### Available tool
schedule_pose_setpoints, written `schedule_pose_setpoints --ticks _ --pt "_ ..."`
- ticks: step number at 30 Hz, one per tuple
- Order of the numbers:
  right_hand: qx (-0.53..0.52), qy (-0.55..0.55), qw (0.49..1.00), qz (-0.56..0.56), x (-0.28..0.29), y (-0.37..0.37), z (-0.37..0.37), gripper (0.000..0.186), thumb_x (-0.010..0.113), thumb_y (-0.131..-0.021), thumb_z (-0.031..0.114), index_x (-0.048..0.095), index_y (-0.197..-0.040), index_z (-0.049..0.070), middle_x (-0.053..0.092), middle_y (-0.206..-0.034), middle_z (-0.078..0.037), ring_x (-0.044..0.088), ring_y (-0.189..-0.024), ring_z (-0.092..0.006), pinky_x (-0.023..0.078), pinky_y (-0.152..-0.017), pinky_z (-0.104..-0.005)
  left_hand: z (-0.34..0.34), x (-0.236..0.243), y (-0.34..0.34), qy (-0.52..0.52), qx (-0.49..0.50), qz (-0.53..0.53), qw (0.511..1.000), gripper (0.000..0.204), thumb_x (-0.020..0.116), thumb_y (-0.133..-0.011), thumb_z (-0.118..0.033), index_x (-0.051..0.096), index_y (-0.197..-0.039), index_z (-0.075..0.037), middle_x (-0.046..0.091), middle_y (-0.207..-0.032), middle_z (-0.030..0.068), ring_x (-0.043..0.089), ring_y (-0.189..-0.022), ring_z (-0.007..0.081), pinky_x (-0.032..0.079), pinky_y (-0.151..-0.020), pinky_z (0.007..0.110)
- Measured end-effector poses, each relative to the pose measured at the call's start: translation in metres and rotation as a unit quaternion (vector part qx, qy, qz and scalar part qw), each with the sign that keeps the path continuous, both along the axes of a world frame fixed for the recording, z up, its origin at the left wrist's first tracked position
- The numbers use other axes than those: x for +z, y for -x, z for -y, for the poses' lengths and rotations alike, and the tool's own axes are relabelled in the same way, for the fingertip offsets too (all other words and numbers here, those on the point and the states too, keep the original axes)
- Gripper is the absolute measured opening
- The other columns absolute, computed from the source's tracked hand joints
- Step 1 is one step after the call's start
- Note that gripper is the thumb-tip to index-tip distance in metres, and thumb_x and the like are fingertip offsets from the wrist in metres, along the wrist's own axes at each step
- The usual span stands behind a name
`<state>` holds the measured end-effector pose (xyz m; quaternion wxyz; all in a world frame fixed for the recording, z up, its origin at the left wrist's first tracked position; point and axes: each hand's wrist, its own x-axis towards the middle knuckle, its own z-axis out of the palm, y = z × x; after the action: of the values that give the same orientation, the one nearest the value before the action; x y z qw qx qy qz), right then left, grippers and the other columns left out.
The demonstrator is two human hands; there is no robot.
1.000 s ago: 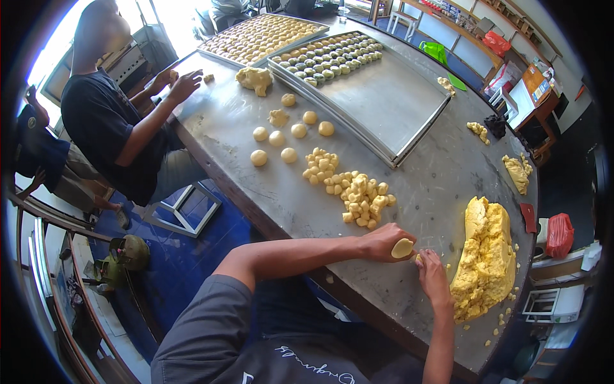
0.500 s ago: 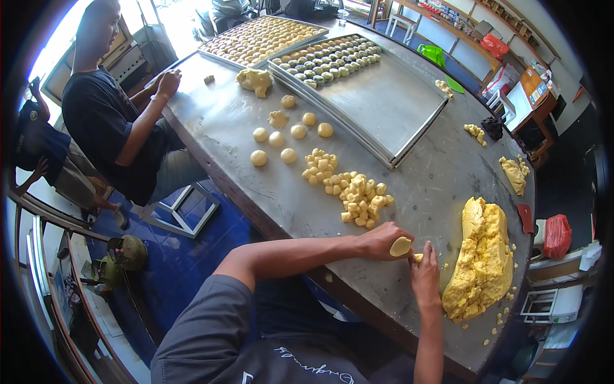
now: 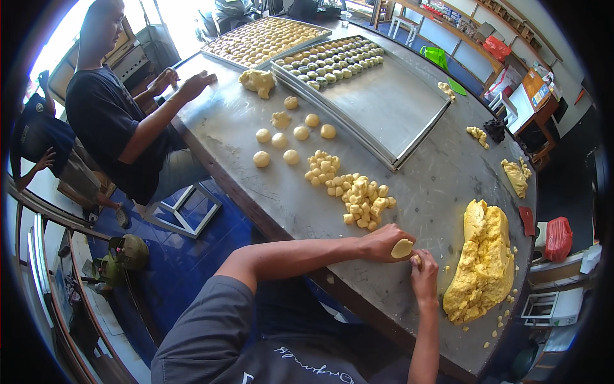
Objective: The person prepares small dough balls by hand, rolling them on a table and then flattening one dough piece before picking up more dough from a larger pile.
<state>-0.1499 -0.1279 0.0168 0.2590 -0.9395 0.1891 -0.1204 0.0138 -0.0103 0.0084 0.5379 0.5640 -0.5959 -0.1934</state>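
Left hand (image 3: 384, 244) gripping dough (image 3: 402, 248), right hand (image 3: 425, 275) pinching a yellow bit (image 3: 416, 260), near the front edge of the tabletop (image 3: 425, 198); yellow mass (image 3: 480, 265) toward the right edge.

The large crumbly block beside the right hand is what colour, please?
The block is yellow, best seen in the head view.

Right hand (image 3: 425, 274), straighter-fingered earlier, now curled inward

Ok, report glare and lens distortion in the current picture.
Head view: daylight at upper left burns out to white; head view: pale sheen on the part-filled tray; head view: the table bows outward along its right edge and corners go black.
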Motion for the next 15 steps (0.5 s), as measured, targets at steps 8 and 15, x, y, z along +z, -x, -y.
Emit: schedule_pose_setpoints --ticks 8,15 --pt "-0.011 -0.020 1.000 0.017 -0.001 0.000 0.013 0.035 0.056 -0.094 0.022 0.059 -0.112 -0.008 0.062 -0.107 -0.026 0.055 -0.109 -0.0429 0.039 -0.100 -0.0442 0.000 0.002 0.001 0.011 0.001 -0.004 1.000 0.030 0.068 -0.084 -0.022 0.052 -0.068 -0.002 0.056 -0.059 0.0172 0.054 -0.058 0.0389 0.043 -0.052 0.040" --pt "-0.041 0.012 0.999 0.001 -0.021 0.002 0.032 0.040 0.043 -0.099 0.024 0.054 -0.121 -0.008 0.060 -0.113 -0.028 0.051 -0.115 -0.0435 0.029 -0.108 -0.0448 0.002 -0.001 0.000 -0.006 0.006 0.006 1.000 0.031 0.067 -0.085 -0.021 0.051 -0.067 -0.002 0.055 -0.059 0.0174 0.054 -0.057 0.0389 0.043 -0.052 0.040"
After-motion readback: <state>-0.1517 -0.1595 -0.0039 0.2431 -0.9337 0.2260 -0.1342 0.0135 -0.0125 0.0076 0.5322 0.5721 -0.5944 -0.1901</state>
